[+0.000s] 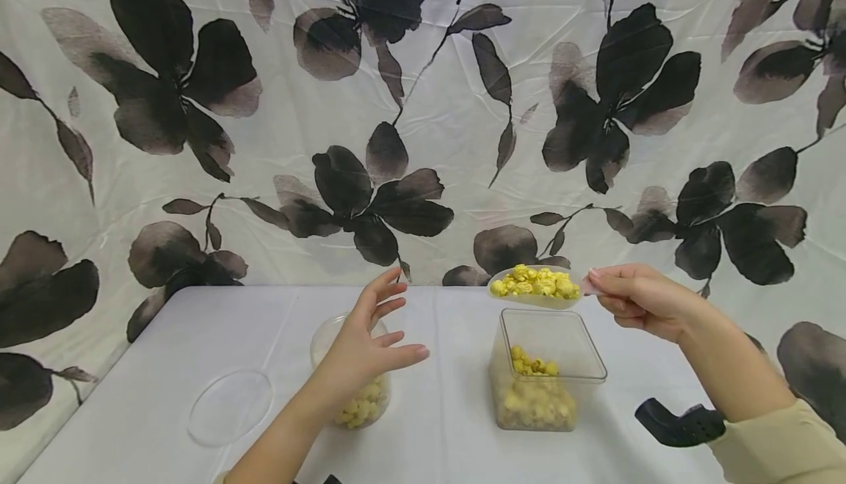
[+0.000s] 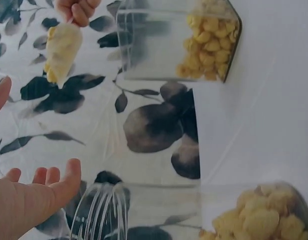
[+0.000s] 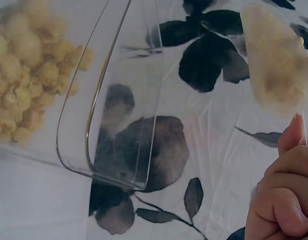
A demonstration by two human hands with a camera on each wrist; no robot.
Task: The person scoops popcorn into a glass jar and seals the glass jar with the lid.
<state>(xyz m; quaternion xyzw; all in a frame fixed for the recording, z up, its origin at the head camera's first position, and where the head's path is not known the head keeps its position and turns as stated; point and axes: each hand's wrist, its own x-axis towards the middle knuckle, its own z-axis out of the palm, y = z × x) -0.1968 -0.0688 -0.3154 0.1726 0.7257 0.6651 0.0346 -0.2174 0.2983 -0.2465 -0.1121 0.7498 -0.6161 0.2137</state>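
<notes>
My right hand (image 1: 651, 300) grips the handle of a translucent scoop (image 2: 64, 50) heaped with yellow popcorn (image 1: 535, 282). The scoop is held level above a clear square container (image 1: 492, 388), which is partly filled with popcorn (image 3: 29, 75). To the left stands a clear round jar (image 2: 163, 192) with threads at its mouth and popcorn (image 1: 360, 403) in its lower part. My left hand (image 1: 363, 348) is spread, fingers apart and holding nothing, in front of the jar in the head view and hiding part of it. Whether it touches the jar I cannot tell.
A clear round lid (image 1: 230, 407) lies flat on the white-covered table (image 1: 145, 366), left of the jar. Behind the table hangs a white cloth with dark flowers (image 1: 463, 139). A black wrist device (image 1: 681, 423) sits below my right forearm.
</notes>
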